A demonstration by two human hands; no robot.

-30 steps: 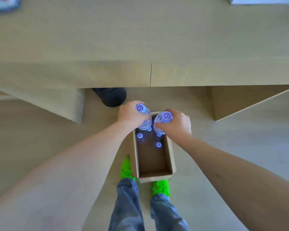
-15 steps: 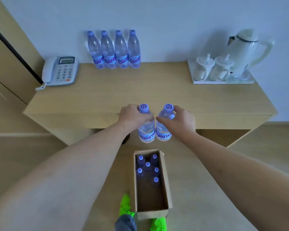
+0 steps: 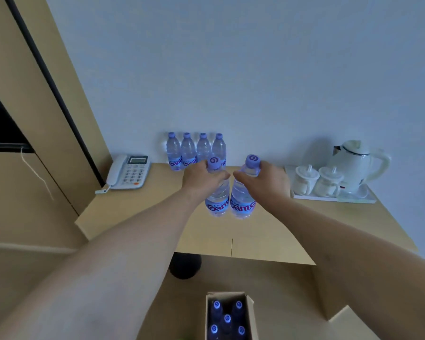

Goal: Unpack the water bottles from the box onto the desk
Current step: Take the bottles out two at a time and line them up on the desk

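Left bottle [image 3: 217, 200]: upright, gripped near the neck by the left hand [image 3: 201, 179]; its purple cap stands out above the fingers and the labelled lower part hangs below the hand, over the middle of the desk [image 3: 138, 212].
Right bottle [image 3: 243, 201]: upright too, gripped near the neck by the right hand [image 3: 265, 181]; it hangs just beside the left bottle, and I cannot tell if the two touch.
Left hand: fingers curled and closed round the upper part of its bottle, the thumb pointing toward the right hand.
Right hand: closed in the same way round its own bottle; the two thumbs come very near each other between the bottles.
Row of four bottles [image 3: 195, 150]: beyond the left hand, standing side by side at the back edge of the desk against the wall (the held cap partly covers the last one).
Box [image 3: 252, 315]: below both hands and nearer to the person, on the floor, open at the top, with five purple caps [image 3: 227, 319] visible inside it.
Telephone [image 3: 129, 171]: well to the left of the left hand, at the desk's left end.
Tray [image 3: 334, 198]: to the right of the right hand, carrying two white lidded cups [image 3: 317, 179] and a white kettle [image 3: 356, 163].
Dark round object [image 3: 185, 266]: under the desk edge, below the left forearm; what it is I cannot tell.
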